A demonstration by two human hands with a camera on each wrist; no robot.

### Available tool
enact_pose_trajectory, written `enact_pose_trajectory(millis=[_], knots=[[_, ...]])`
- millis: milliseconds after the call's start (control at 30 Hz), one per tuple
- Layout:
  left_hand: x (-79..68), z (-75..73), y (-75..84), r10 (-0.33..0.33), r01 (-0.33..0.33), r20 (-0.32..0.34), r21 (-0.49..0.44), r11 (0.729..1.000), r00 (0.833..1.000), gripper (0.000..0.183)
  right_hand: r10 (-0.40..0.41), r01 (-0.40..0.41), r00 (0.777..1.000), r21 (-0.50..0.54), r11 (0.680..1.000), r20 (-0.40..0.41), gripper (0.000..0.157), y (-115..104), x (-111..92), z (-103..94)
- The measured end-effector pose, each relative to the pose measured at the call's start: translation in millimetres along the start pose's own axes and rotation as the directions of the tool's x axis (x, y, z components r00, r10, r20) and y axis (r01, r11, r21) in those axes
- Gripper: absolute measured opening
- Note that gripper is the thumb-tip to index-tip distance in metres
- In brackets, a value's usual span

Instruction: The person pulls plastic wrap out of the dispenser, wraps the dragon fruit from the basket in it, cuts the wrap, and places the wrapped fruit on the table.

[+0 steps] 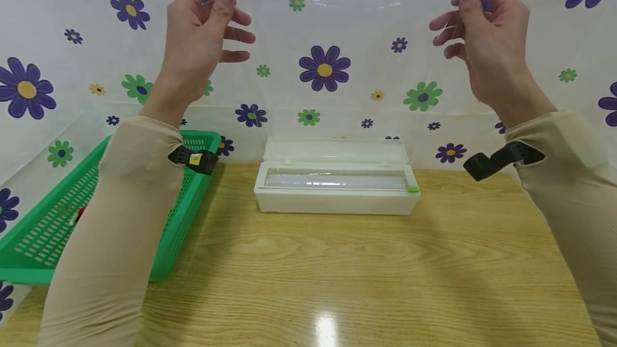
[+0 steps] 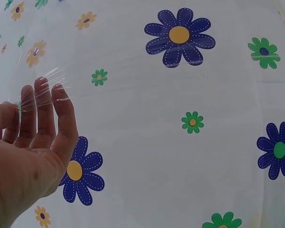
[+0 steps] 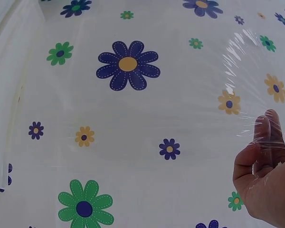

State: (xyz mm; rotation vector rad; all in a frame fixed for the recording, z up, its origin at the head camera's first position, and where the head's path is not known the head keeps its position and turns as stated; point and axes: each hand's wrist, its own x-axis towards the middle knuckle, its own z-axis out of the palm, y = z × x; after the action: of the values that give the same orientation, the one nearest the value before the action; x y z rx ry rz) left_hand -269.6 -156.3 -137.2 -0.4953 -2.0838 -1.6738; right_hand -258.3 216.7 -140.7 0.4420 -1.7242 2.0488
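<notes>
A clear sheet of plastic wrap (image 3: 235, 57) is stretched between my raised hands, seen mostly by its glints and creases. My left hand (image 1: 197, 36) pinches one side of it between thumb and index finger, the other fingers spread. On the opposite side my right hand (image 1: 494, 42) pinches the wrap the same way. In the left wrist view, the film (image 2: 50, 80) gathers in creases across the fingertips. Below and beyond the hands stands a white wrap dispenser (image 1: 337, 203) with its lid (image 1: 337, 151) raised. A roll of wrap (image 1: 337, 181) lies inside it.
A green slotted basket (image 1: 166, 250) stands at the left, partly behind my left forearm, with a small red and white item (image 1: 79, 213) in it. The wooden table (image 1: 308, 266) spreads in front. A flower-printed sheet (image 1: 279, 84) hangs behind. A green tab (image 1: 412, 189) sits on the dispenser.
</notes>
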Motion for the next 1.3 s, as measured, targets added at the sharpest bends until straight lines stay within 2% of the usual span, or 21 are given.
enact_pose_trajectory(millis=[800, 1033, 1300], knots=[[-15.0, -4.5, 11.9, 0.053, -0.053, -0.003, -0.105, 0.993, 0.999, 0.024, -0.056, 0.055, 0.998, 0.041, 0.998, 0.025, 0.022, -12.0, -16.3, -2.7], [-29.8, -7.3, 16.3, 0.079, -0.076, 0.012, -0.163, 0.984, 0.997, 0.02, -0.099, 0.097, 0.994, 0.041, 0.994, 0.041, 0.02, -15.6, -28.5, -6.1], [-53.0, -13.3, 16.7, 0.073, -0.062, 0.043, -0.213, 0.975, 0.996, 0.016, -0.147, 0.145, 0.986, 0.032, 0.989, 0.084, 0.019, -17.1, -48.4, -9.7]])
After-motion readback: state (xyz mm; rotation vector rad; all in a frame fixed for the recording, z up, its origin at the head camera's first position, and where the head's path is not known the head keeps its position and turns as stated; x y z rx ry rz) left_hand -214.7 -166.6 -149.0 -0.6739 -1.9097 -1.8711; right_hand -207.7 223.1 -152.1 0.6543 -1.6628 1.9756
